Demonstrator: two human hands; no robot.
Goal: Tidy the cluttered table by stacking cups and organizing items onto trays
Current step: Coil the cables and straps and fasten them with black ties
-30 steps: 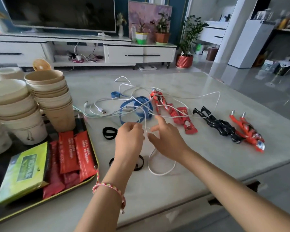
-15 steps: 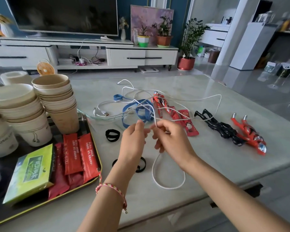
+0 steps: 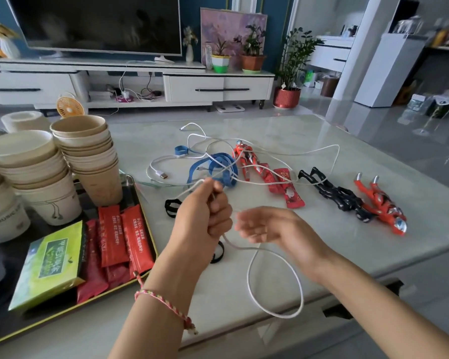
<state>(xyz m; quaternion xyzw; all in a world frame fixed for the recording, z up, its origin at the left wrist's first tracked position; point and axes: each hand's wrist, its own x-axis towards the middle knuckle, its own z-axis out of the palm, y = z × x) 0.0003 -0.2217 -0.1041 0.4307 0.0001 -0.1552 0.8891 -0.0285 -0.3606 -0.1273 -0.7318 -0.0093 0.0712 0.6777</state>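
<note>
My left hand [image 3: 205, 216] grips a white cable [image 3: 275, 301] in a fist above the table; a loop of it hangs down toward the front edge. My right hand [image 3: 267, 229] is beside it, blurred, fingers relaxed, and I cannot see the cable in it. The rest of the cable runs into a tangle with a blue strap [image 3: 213, 169] at the table's middle. Stacked paper cups [image 3: 88, 151] and bowls [image 3: 29, 161] stand at the left, partly on a dark tray [image 3: 151, 244] that holds red sachets [image 3: 122, 237] and a green box [image 3: 49, 263].
Toy figures lie on the marble table: a red one [image 3: 244, 156], a black one [image 3: 335, 195] and another red one [image 3: 381, 203] to the right. A red packet [image 3: 288, 190] and black bands [image 3: 171, 206] lie near my hands. A TV stand is beyond.
My left hand has closed into a fist round the cable. My right hand let go and dropped to the right, fingers loosened. The hanging loop has grown longer.
</note>
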